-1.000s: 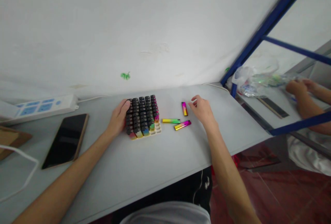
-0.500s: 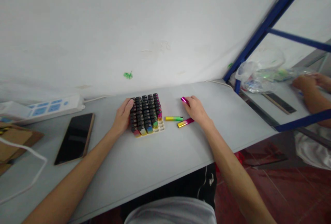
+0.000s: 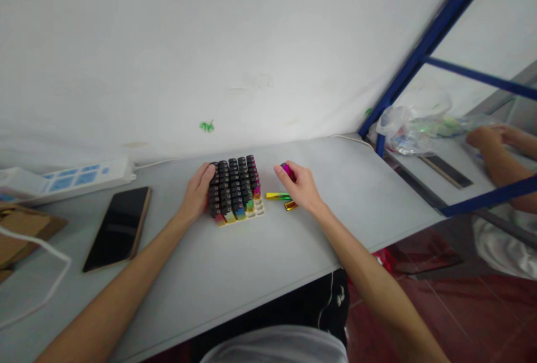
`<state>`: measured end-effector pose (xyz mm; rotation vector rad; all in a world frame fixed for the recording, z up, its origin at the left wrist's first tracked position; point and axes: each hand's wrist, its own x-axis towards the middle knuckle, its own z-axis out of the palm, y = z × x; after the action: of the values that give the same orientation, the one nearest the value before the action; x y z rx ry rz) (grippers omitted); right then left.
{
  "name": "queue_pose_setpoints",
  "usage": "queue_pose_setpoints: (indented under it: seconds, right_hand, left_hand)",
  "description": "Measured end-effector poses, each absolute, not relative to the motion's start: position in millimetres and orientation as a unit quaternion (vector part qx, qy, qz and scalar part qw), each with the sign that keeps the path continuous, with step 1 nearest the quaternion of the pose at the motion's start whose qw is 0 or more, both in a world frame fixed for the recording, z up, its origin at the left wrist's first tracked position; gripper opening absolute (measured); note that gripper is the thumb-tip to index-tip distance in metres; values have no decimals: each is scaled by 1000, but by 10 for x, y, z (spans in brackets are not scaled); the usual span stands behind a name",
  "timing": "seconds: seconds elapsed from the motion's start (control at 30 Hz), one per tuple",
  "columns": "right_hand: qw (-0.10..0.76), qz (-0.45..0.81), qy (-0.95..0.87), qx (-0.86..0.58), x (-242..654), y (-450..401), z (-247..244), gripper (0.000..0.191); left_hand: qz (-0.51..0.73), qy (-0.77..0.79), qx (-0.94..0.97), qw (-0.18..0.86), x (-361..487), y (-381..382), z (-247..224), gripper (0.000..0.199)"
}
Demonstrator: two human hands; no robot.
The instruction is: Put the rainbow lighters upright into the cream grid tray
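A pale tray (image 3: 259, 210) stands on the grey table, filled with rows of black-topped lighters (image 3: 234, 184); several pockets at its near right corner hold none. My left hand (image 3: 198, 192) grips the left side of this block, thumb on the top edge. Right of the tray, my right hand (image 3: 300, 183) is closed on a magenta lighter (image 3: 287, 170), held above the table. Below that hand lie a yellow-green lighter (image 3: 277, 196) and a gold one (image 3: 290, 205), whose right end is hidden under the hand.
A phone (image 3: 117, 229) and a white power strip (image 3: 86, 178) lie at the left, near a cardboard piece (image 3: 27, 231) and white cable. Blue metal frame (image 3: 413, 66) stands at the right; beyond it are plastic bags (image 3: 398, 128) and another person's hands (image 3: 489, 138).
My right hand has moved left toward the tray with the magenta lighter, which is now more upright. My left hand stays on the block. The whole view has shifted slightly.
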<state>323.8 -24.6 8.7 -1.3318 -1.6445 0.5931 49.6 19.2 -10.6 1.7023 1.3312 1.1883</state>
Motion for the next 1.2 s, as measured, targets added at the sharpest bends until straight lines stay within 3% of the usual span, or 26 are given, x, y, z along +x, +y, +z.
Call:
queue_pose_setpoints:
  seconds: [0.13, 0.43, 0.67, 0.87, 1.03, 1.2]
  right_hand:
    - [452, 258, -657, -546, 3117, -302, 103, 59]
    - [438, 300, -666, -524, 2994, -367, 94, 43]
    - [431, 292, -678, -519, 2985, -375, 106, 46]
    - [434, 319, -691, -483, 3070, -335, 93, 34]
    - [469, 260, -709, -458, 3152, -279, 85, 33]
    - [453, 307, -701, -457, 3186, -291, 102, 35]
  left_hand:
    - [453, 513, 649, 333, 493, 191, -111, 38]
    - [448, 512, 654, 331, 482, 206, -126, 37]
    - [450, 512, 652, 331, 491, 189, -105, 37]
    - [455, 512, 646, 337, 505, 186, -106, 36]
    - [456, 511, 645, 338, 505, 197, -115, 35]
    - [455, 511, 643, 343, 492, 201, -137, 36]
